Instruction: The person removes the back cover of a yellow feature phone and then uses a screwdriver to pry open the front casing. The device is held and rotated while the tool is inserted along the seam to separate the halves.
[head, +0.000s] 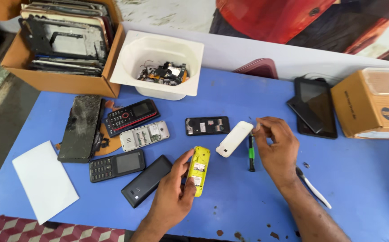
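— What's the left hand doing?

— It is grasping a yellow phone with its back cover off, thumb on one long edge and fingers on the other. The phone rests on the blue surface, low in the middle, just right of a black phone lying face down.

— And the right hand?

— Its grip is clenched, fingertips pinched together above the surface. Whether anything tiny sits between them, I cannot tell. A white back cover lies just left of those fingertips, and a green-handled screwdriver lies between the cover and the hand.

— What else is around?

— Beside the right forearm, a white-handled tool. Further left, an opened grey phone, a red-and-black keypad phone, a dark keypad phone, a cracked black slab and a white sheet. Above the yellow phone sits a black phone shell with its insides showing.

— At the back?

— A white tub of small parts, a cardboard box of stacked screens, dark tablets and another brown box on the right.
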